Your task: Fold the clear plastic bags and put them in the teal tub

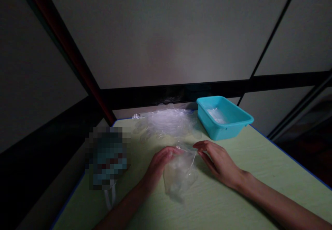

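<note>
A thin, crumpled piece of clear plastic film hangs just above or rests on the table in front of me; whether it is a bag or a glove I cannot tell. At its upper left edge, my left hand is closed, with part of the fingers behind the film. My right hand pinches the upper right corner between thumb and fingertips. Beyond both hands lies a loose, spread pile of similar clear plastic pieces.
A turquoise plastic basin stands at the back right, with a clear plastic packet inside. On the left is a blurred-out object with a white strap. The pale green table has a blue edge and meets cabinet panels behind.
</note>
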`<state>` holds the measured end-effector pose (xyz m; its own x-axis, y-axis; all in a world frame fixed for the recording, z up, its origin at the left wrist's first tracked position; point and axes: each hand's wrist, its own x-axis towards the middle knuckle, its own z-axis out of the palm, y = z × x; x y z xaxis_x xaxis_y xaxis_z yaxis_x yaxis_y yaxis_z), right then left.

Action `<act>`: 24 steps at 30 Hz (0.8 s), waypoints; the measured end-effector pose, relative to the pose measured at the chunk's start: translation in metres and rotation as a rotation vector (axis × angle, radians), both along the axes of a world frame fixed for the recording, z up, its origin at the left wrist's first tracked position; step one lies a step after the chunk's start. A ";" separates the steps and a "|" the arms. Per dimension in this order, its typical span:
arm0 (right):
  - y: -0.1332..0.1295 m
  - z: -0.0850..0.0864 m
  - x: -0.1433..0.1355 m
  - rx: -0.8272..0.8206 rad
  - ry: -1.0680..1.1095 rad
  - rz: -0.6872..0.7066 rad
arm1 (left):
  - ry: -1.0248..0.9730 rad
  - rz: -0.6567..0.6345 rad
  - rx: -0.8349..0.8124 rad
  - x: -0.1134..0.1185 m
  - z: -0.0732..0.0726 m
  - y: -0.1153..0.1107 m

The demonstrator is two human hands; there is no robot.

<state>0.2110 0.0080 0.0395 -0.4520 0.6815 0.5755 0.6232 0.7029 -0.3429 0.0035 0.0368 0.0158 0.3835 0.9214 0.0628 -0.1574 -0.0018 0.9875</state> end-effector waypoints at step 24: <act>-0.001 0.002 0.006 -0.203 0.162 -0.108 | -0.154 -0.256 -0.297 0.007 0.034 -0.019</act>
<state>0.2170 0.0070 0.0412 -0.2840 0.8294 0.4811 0.6163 0.5423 -0.5710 0.0104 0.0175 0.0500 0.6095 0.7841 -0.1166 -0.2618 0.3379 0.9040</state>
